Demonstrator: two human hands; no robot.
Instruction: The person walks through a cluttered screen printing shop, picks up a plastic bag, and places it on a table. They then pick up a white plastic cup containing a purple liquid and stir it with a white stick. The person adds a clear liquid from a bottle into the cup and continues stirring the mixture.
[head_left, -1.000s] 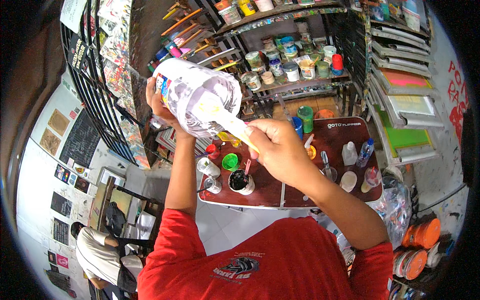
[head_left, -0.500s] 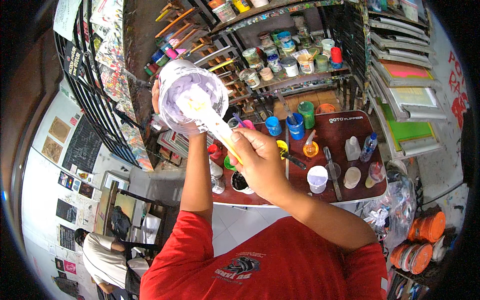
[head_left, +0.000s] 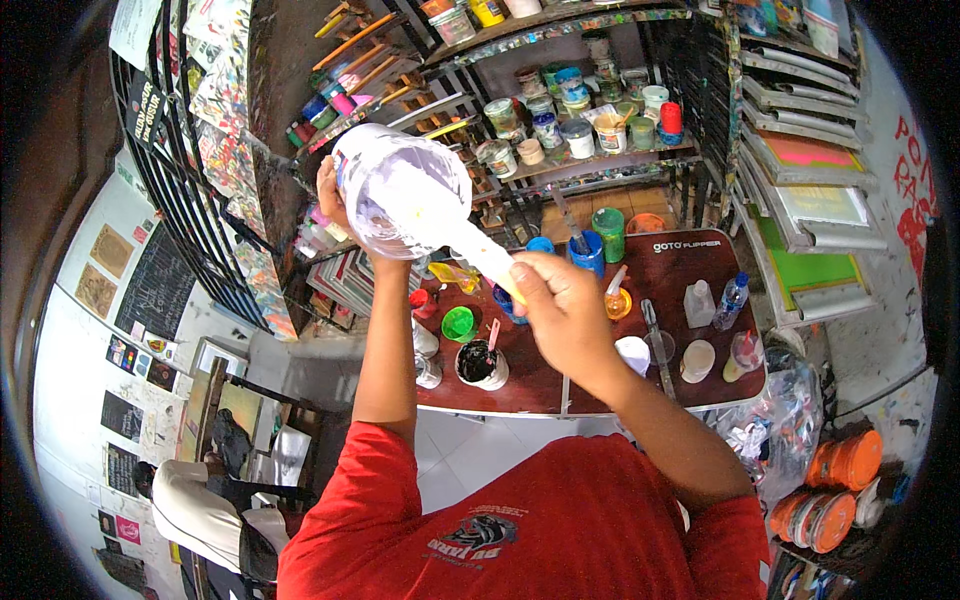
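Desk [head_left: 535, 383] has, in the air near its far left corner, the white tub [head_left: 385, 190], grasped by left hand [head_left: 334, 203] and now turned more sideways, while right hand [head_left: 562, 308] grips the spatula [head_left: 476, 250], blade still inside, so scooping seems unfinished.

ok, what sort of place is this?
Likely a screen-printing workshop: flat frames resembling print screens are stacked at the right, jars crowd the paint-spattered shelves, and the left hand holds a tub smeared with pale paste.
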